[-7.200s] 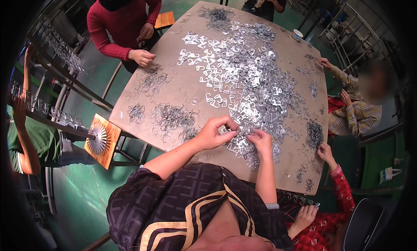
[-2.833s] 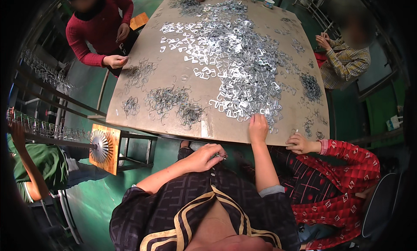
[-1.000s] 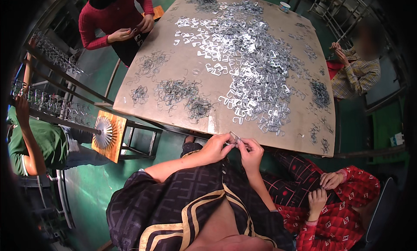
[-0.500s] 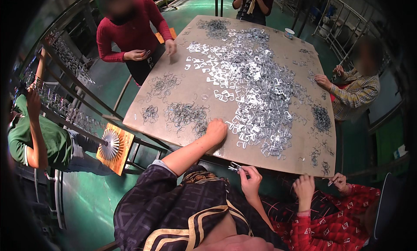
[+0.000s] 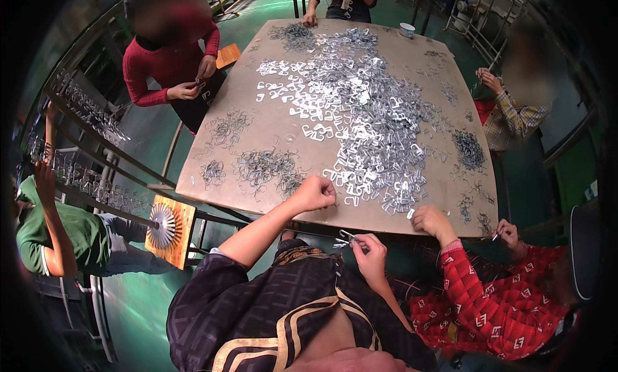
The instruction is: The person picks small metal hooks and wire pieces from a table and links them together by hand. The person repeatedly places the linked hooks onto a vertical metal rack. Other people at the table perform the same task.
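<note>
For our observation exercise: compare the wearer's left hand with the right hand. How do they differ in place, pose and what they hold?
The left hand reaches out over the table edge, beside the dark wire-clip pile; the right hand stays below the edge, near the body. The left hand is curled into a loose fist, its contents hidden; the right hand pinches a small metal clip in its fingertips. Both are bare.

Bare bench point(image 5: 283, 143) lies open between the wire heaps point(image 5: 264, 166) and the big pile of metal clips point(image 5: 370, 124); a neighbour's hand point(image 5: 430, 219) crowds the near right edge.
</note>
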A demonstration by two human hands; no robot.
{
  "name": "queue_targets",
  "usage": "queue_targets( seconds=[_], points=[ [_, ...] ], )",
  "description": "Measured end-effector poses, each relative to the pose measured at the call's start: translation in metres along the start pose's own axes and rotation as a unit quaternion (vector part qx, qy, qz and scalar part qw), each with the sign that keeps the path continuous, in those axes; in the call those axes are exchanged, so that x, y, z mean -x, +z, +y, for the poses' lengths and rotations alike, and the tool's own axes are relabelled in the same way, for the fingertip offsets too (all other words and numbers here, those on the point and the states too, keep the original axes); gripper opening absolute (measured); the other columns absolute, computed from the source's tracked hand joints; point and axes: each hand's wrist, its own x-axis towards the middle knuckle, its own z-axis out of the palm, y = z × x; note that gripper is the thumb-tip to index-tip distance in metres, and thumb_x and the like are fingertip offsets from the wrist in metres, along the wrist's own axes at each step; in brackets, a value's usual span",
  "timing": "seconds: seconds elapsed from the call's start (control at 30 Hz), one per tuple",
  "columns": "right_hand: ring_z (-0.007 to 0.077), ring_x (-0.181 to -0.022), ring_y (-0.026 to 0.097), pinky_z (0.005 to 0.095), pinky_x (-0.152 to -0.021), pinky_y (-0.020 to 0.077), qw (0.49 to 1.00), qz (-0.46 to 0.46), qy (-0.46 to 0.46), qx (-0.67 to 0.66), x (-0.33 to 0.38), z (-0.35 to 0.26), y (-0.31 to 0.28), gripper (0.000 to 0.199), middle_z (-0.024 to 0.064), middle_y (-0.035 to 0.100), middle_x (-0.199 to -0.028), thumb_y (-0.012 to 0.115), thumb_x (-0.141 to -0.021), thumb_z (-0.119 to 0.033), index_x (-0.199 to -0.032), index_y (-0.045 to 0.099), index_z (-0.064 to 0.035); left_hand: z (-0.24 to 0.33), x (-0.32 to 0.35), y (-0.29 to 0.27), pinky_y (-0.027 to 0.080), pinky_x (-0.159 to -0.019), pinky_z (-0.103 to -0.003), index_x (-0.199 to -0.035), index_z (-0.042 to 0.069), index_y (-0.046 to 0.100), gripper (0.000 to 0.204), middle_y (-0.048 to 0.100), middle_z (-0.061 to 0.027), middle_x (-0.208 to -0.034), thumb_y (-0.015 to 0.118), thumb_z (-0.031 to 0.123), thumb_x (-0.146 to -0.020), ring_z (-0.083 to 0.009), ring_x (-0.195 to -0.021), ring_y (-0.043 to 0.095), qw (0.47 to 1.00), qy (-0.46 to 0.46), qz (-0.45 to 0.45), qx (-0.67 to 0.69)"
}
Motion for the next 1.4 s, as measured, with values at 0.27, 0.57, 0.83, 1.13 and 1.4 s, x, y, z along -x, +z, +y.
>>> queue_targets(
  seconds=[0.27,0.57,0.83,1.13,1.4],
  points=[
    [0.0171,-0.067,0.065,0.0269,-0.063,0.0514,1.0,0.022,-0.001,-0.016,-0.005,-0.011,0.007,0.015,0.0097,0.064,-0.079,0.067,-0.077,0.002,-0.092,0.066,0.0029,0.012,0.064,0.042,0.044,-0.071,-0.025,-0.076,0.001,0.06,0.008,0.059,-0.0029,-0.079,0.067,0.003,-0.073,-0.0113,-0.077,0.056,0.986,0.109,-0.039,0.122],
    [0.0167,-0.068,0.065,0.0266,-0.062,0.0512,1.0,0.013,-0.009,-0.004,-0.007,-0.018,0.005,0.017,0.0098,0.064,-0.079,0.067,-0.077,0.003,-0.093,0.066,0.0021,0.006,0.062,0.058,0.04,-0.087,-0.033,-0.079,0.002,0.059,0.01,0.058,-0.0074,-0.09,0.068,0.007,-0.076,-0.0202,-0.091,0.054,0.985,0.158,0.01,0.061],
    [0.0182,-0.068,0.066,0.0278,-0.062,0.052,1.0,-0.011,-0.008,0.003,-0.007,-0.014,-0.002,0.017,0.0105,0.065,-0.08,0.067,-0.076,0.003,-0.093,0.066,0.0016,0.003,0.059,0.064,0.042,-0.087,-0.032,-0.088,0.001,0.057,0.009,0.06,-0.0087,-0.093,0.062,0.009,-0.085,-0.0196,-0.092,0.056,0.988,0.132,-0.031,0.079],
    [0.0129,-0.069,0.064,0.0248,-0.066,0.051,0.987,-0.044,0.045,-0.145,-0.013,0.009,-0.011,0.025,0.0087,0.066,-0.078,0.066,-0.079,0.002,-0.104,0.064,0.0004,0.012,0.069,0.067,0.046,-0.078,-0.034,-0.091,0.002,0.053,0.011,0.061,-0.0112,-0.086,0.06,0.007,-0.084,-0.0261,-0.085,0.06,0.984,0.144,-0.019,0.099],
    [0.0327,-0.084,0.058,0.0419,-0.074,0.0459,0.963,-0.005,-0.014,0.268,-0.089,0.06,0.029,0.026,0.0141,0.059,-0.085,0.068,-0.08,-0.013,-0.104,0.067,-0.0043,0.013,0.076,0.064,0.042,-0.081,-0.038,-0.089,0.004,0.055,0.014,0.06,-0.0086,-0.084,0.065,0.006,-0.08,-0.0281,-0.084,0.059,0.972,0.229,0.017,-0.041]
  ],
)
